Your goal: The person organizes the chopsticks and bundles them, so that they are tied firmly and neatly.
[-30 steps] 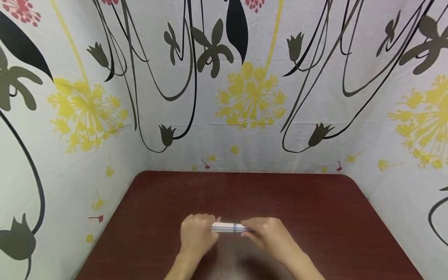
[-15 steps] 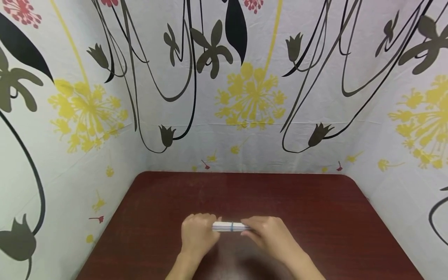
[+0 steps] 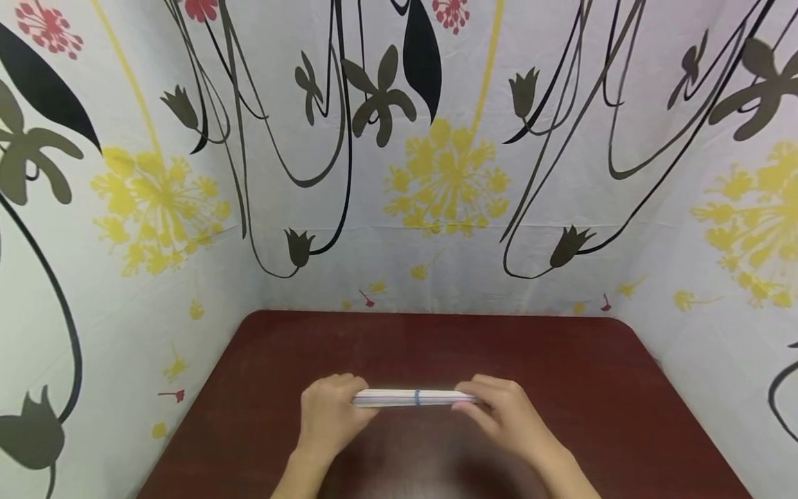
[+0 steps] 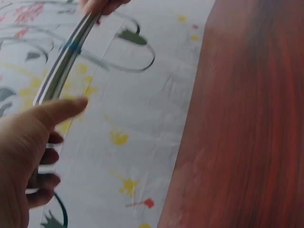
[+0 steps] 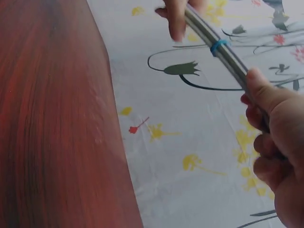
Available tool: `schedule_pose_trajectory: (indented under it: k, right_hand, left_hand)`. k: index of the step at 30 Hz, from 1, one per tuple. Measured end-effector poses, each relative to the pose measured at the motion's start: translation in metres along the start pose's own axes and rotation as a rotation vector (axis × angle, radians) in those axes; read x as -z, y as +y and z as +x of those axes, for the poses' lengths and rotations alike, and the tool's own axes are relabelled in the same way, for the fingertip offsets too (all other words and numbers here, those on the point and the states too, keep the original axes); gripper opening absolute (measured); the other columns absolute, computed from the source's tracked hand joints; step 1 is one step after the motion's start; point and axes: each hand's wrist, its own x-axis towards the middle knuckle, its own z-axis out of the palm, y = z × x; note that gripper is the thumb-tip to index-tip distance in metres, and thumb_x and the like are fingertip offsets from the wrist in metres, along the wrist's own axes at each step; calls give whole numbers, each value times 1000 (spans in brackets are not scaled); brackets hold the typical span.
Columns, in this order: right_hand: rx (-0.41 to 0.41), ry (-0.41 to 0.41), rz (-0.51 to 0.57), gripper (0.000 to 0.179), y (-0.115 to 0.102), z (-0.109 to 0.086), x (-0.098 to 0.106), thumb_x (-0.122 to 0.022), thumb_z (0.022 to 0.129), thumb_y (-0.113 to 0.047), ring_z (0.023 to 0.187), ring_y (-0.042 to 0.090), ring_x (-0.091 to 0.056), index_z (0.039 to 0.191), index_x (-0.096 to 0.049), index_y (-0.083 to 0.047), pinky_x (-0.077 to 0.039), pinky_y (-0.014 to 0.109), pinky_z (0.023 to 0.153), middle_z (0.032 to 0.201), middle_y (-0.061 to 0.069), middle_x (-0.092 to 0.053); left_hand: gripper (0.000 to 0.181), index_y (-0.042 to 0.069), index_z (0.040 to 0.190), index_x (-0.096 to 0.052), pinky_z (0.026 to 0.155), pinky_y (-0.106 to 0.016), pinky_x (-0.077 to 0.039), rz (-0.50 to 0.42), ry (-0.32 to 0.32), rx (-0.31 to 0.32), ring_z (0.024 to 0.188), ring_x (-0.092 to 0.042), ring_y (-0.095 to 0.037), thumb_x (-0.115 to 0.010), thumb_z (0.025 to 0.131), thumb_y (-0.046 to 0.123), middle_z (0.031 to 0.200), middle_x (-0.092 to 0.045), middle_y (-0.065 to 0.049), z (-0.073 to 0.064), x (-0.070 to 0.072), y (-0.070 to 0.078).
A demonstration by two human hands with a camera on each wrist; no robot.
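Observation:
A slim white bundle (image 3: pixel 386 398) with fine lengthwise lines is held level above the table in the head view. A blue rubber band (image 5: pixel 219 46) circles it near its middle. I cannot tell whether it is rolled paper or a set of thin sticks. Its left end is gripped by my left hand (image 3: pixel 330 416), fingers curled round it, the thumb (image 4: pixel 66 111) lying along it in the left wrist view. My right hand (image 3: pixel 514 419) grips the other end, and its curled fingers show in the right wrist view. Both ends are hidden within the hands.
Below the hands lies a dark red-brown wooden table (image 3: pixel 436 353) with rounded far corners. White cloth (image 3: pixel 436 270) printed with flowers and stems hangs close behind it and along both sides. Shadows of the hands fall on the near part of the tabletop.
My hands have slid apart, the left leftward and the right rightward, so a longer stretch of the white bundle shows between them. The head view has tilted slightly.

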Motion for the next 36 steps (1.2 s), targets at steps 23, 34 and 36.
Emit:
schedule_pose_trajectory:
  k: [23, 34, 36]
  right_hand:
    - [-123, -134, 77, 23, 31, -12, 2, -78, 85, -2, 72, 0, -58, 102, -70, -16, -47, 14, 65, 91, -10, -68]
    - [-186, -301, -147, 13, 61, -9, -11, -78, 86, -8, 83, 12, -69, 98, -73, -8, -55, 34, 72, 92, -2, -72]
    - [-240, -325, -196, 12, 68, -11, -17, -78, 87, -11, 83, 14, -69, 98, -73, -9, -55, 36, 72, 92, -2, -73]
  left_hand:
    - [23, 24, 102, -69, 67, -26, -48, -406, -593, 199, 73, -54, -1, -83, 84, 29, 90, -60, 18, 3, 3, -17]
    - [18, 10, 108, -71, 76, -33, -51, -453, -725, 167, 84, -58, -8, -74, 91, 15, 94, -63, 7, -4, -29, -43]
    - [18, 12, 107, -71, 80, -37, -50, -383, -714, 174, 87, -61, -10, -75, 91, 18, 95, -65, 7, -7, -38, -46]
